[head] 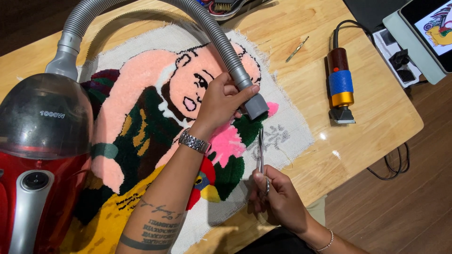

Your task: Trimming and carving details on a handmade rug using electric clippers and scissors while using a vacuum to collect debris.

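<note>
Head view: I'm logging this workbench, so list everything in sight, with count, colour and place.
Tufted rug: one, pink, green, yellow and white, flat on the table.
Table: one, light wood.
Vacuum cleaner: one, red and grey, left, standing on the rug.
Vacuum hose: one, grey, arching over the rug.
Scissors: one, silver, over the rug's lower right.
Electric trimmer: one, brown, blue and orange, right.
Small metal tool: one, above the rug.
Tablet: one, top right.
Left hand: holds the hose nozzle.
Right hand: holds the scissors.
</note>
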